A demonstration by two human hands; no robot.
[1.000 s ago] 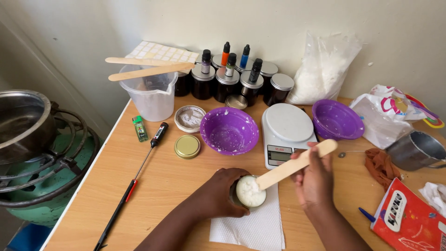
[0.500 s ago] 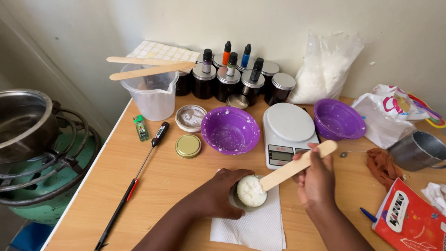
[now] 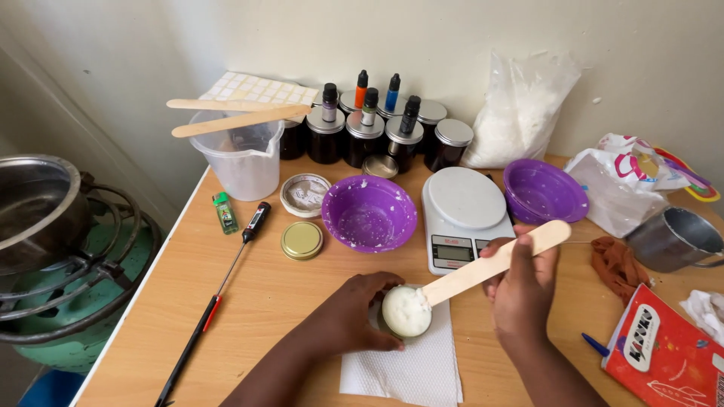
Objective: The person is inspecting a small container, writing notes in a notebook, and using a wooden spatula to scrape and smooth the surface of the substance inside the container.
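Both hands busy; jar (image 3: pixel 406 313) in left grip (image 3: pixel 354 313).

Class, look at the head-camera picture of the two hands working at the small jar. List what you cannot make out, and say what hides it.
Head view only:
- Jar walls: hidden by the left hand and the heaped white wax.
- Wooden stick tip: buried in the wax.
- Right hand palm: turned away, so its hold shows only partly.
- Scale display: too small to read.
- Red book: cut off by the right and lower edges.
- Pot: cut off by the left edge.
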